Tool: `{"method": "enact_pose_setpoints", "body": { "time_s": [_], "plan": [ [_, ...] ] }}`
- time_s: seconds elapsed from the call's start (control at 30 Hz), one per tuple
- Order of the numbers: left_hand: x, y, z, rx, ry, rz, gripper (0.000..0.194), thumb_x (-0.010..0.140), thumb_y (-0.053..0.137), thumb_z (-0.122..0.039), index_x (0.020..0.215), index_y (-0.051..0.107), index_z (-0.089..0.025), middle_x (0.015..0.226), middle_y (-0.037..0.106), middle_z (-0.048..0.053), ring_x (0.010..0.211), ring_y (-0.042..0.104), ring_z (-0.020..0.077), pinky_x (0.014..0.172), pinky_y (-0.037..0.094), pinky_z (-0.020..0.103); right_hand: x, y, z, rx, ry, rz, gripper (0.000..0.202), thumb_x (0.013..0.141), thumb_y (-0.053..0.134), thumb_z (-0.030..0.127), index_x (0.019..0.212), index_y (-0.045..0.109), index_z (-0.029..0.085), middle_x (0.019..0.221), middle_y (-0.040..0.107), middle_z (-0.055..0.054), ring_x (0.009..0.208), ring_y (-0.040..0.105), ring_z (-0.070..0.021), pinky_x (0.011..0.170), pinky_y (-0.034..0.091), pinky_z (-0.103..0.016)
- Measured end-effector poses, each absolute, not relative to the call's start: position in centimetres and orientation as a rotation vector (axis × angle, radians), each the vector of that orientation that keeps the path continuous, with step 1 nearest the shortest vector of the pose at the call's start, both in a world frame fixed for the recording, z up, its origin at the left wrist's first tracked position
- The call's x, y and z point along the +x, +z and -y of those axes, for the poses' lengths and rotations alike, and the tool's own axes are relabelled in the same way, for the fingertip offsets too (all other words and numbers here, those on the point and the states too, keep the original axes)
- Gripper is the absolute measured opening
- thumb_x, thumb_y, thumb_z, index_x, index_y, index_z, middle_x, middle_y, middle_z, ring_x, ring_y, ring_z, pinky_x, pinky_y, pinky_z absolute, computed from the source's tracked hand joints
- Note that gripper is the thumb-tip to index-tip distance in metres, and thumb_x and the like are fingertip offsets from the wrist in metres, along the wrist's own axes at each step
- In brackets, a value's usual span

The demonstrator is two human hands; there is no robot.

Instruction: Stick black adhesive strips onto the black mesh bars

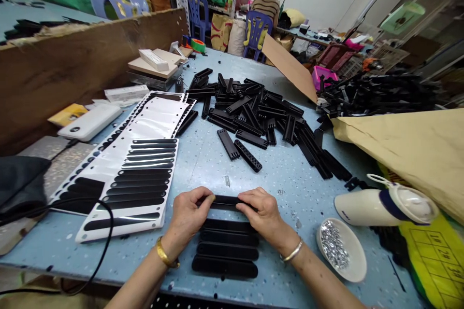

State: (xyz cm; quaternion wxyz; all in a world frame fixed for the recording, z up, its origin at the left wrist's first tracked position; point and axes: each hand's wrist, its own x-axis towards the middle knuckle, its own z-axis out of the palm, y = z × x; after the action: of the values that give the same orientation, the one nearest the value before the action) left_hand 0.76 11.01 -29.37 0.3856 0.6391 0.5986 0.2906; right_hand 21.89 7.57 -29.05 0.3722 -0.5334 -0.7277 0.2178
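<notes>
Black strip [226, 203] pinched at both ends by hands [226, 212], white bowl [341, 249] right, apparently metal bits [334, 245].

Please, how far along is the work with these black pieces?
Four black pieces lie lined up nearest, so look done. Left hand and right hand hold another piece by its ends. The loose pile beyond and dark strips on the white sheet appear left.

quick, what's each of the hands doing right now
Left hand: closed on one end of a black strip.
Right hand: closed on the other end of the same strip.
</notes>
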Motion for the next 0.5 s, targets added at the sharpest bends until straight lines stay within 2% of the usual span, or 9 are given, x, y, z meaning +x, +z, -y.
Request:
{"method": "enact_pose_setpoints", "body": {
  "time_s": [0.23,0.5],
  "plan": [
    [0.67,-29.41,-11.19,1.638,0.742,-1.515,0.024,0.08,0.056,-0.036,0.071,0.072,-0.02,0.064,0.071,0.0,0.063,0.062,0.0169,0.06,0.043,0.026,22.1,-29.96,-7.83,-1.344,0.69,1.711,0.013,0.077,0.075,0.015,0.088,0.077,0.022,0.081,0.075,-0.004,0.077,0.067,-0.0204,0.073,0.053,-0.035],
    [0.73,-29.49,-11.11,1.656,0.746,-1.524,0.023,0.081,0.056,-0.035,0.072,0.072,-0.021,0.068,0.072,-0.001,0.066,0.064,0.0176,0.064,0.045,0.027,21.8,-29.38,-7.15,-1.338,0.498,1.904,0.015,0.087,0.065,0.016,0.098,0.074,0.019,0.09,0.074,-0.006,0.08,0.064,-0.0209,0.074,0.051,-0.036]
  ]
}}
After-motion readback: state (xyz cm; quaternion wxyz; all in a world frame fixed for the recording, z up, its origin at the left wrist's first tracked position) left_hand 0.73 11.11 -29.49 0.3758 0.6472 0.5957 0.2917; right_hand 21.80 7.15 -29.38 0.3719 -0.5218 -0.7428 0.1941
